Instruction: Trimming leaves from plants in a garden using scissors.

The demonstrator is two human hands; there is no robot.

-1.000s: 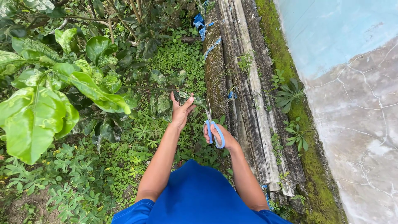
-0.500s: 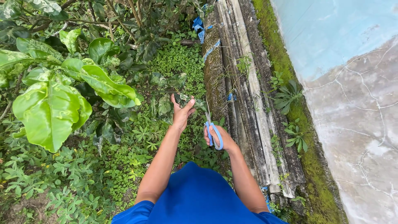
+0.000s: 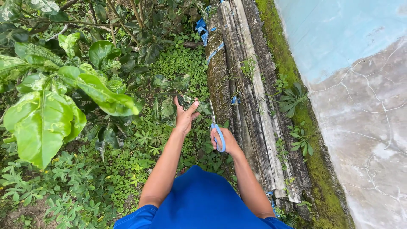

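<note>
Seen from above, a person in a blue shirt (image 3: 199, 199) reaches both bare arms into a patch of garden greenery. The left hand (image 3: 185, 115) has its fingers (image 3: 193, 106) closed around a small dark green leaf (image 3: 186, 101), thumb pressed against it. Just to the right of that leaf, the right hand (image 3: 225, 140) grips blue-handled scissors (image 3: 217, 132), its fingers wrapped through the handle loops; the thin blades point up, their tip close beside the held leaf, and whether they are parted cannot be told. Left of the leaf hang large, glossy, bright green leaves (image 3: 42, 121) of a bush. Right of the scissors lies a stack of weathered, mossy boards (image 3: 250, 101), and beyond it a cracked pale wall (image 3: 364, 106).
</note>
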